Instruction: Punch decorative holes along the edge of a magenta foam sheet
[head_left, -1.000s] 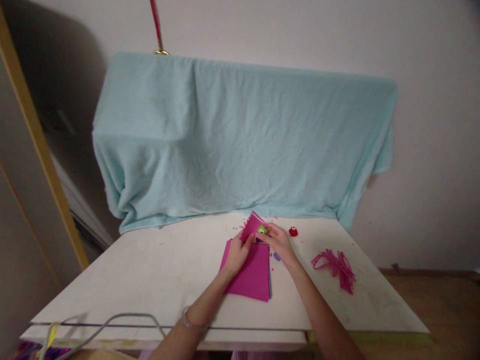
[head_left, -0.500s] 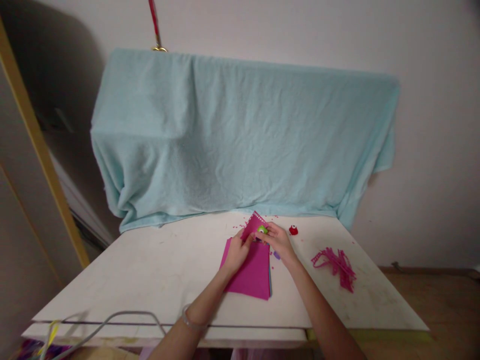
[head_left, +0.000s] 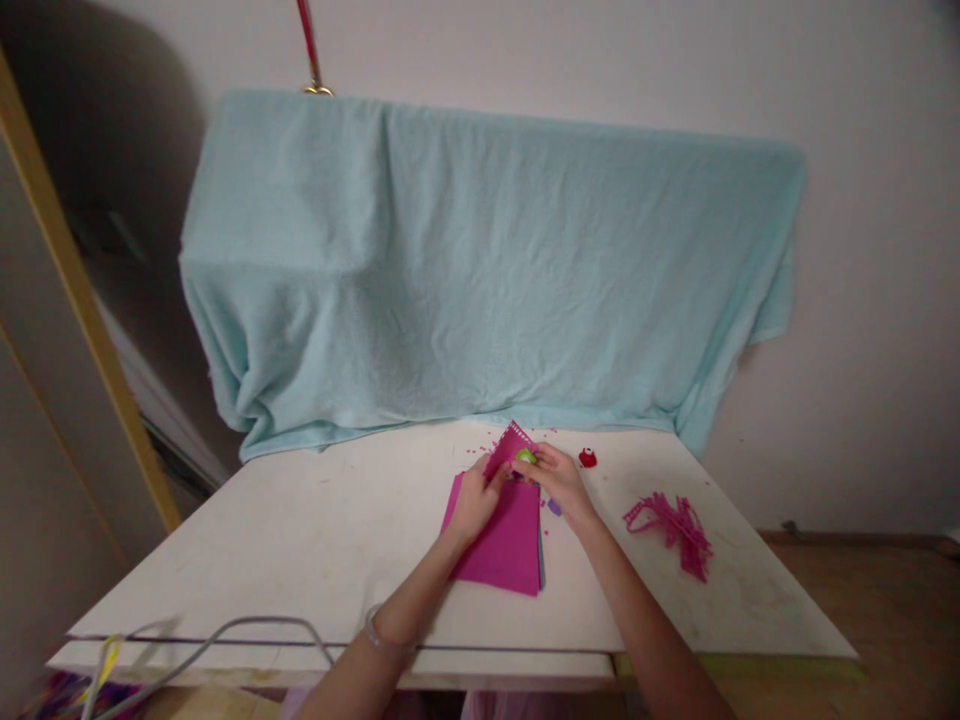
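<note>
My left hand is closed on a magenta sheet of paper, holding it tilted above the stack. Small holes run along the far edges of that sheet. My right hand grips a small green hole punch at the sheet's right edge; the fingers partly cover it. Below both hands lies a stack of magenta paper, with a bluish sheet showing along its right side. A small purple piece rests on the table by my right wrist.
A small red object stands right of my right hand. Farther right is a pile of punched magenta strips. Tiny pink paper bits dot the white table. A grey cable crosses the front edge; a light blue cloth hangs behind.
The green punch has turned slightly in my right hand, so its eye marking shows less. Both hands stay almost in place on the same sheet.
</note>
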